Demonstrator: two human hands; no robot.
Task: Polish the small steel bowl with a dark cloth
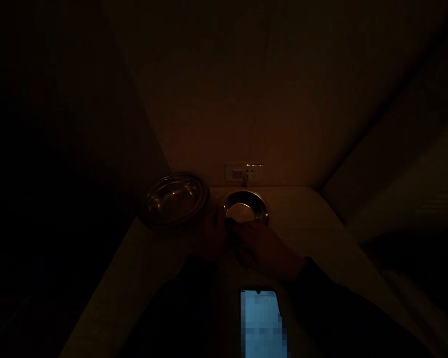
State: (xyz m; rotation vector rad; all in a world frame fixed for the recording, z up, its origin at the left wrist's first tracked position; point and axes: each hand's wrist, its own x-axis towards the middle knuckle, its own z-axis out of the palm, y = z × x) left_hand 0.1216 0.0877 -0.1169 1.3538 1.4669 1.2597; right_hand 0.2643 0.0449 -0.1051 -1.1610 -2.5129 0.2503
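The light is very dim. My right hand (pixel 267 248) reaches in from the right at the near rim of a small metal bowl (pixel 263 204), its fingers curled together. Something dark (pixel 231 224) is at its fingertips, too dark to name. Close beside it, my left hand (pixel 209 236) is at the bowl's near left side. Its fingers are lost in shadow, so their hold cannot be made out. To the left of the bowl, a larger metal basin (pixel 175 201) with a wide rim rests on the table.
A phone (pixel 263 323) with a lit screen lies near me, between my forearms, on the pale wooden table (pixel 302 209). Behind the bowl, a socket panel (pixel 242 172) is set in the wall (pixel 209 124). Table edges slope away on both sides.
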